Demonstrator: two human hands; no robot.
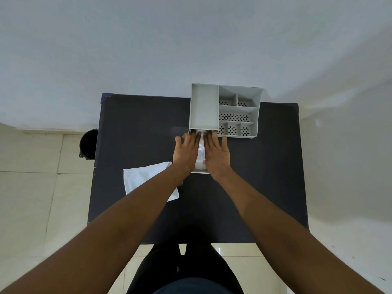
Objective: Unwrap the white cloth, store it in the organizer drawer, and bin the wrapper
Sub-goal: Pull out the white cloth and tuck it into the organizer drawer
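A grey organizer [224,109] stands at the far edge of the dark table [135,128]. Its drawer [200,171] is pulled out toward me. The white cloth [201,152] lies inside the drawer, visible as a strip between my hands. My left hand [186,150] and my right hand [216,153] rest flat on the cloth with fingers spread, side by side, fingertips near the organizer's front. The white wrapper [142,179] lies flat on the table to the left, partly under my left forearm.
A black bin [89,144] stands on the tiled floor just off the table's left edge. The organizer's top has several perforated compartments [234,117]. A pale wall lies behind the table.
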